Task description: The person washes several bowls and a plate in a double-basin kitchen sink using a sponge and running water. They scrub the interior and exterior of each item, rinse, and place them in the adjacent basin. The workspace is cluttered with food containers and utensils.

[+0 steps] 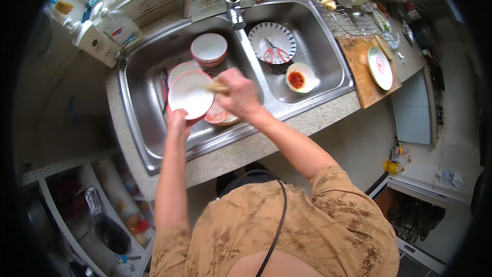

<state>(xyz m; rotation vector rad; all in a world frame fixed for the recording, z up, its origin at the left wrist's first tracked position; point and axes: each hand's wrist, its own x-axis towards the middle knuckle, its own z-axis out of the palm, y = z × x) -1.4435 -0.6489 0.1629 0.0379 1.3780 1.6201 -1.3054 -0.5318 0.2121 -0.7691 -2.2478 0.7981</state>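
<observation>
Over the left sink basin [146, 123], my left hand [179, 122] grips the rim of a white bowl with a red outside [190, 94], its inside facing up. A tan scrubbing item, possibly a sponge or loofah [218, 87], is in my right hand [238, 91] at the bowl's right edge; motion blurs both. Beneath them lie another bowl [183, 70] and a few plates [221, 114], partly hidden. Stacked red-sided bowls [209, 48] stand behind. The right basin holds a dark-patterned plate [261, 32] with red-handled scissors [276, 52] and a bowl of red chili-like residue [301, 79].
The metal faucet [235, 11] rises behind the divider. Pump bottles [96, 42] stand at the left rear corner. On the right, a wooden cutting board [355, 61] carries an oval-looking plate [379, 68], next to a wire rack [346, 19]. The stone counter edge [238, 159] runs before me.
</observation>
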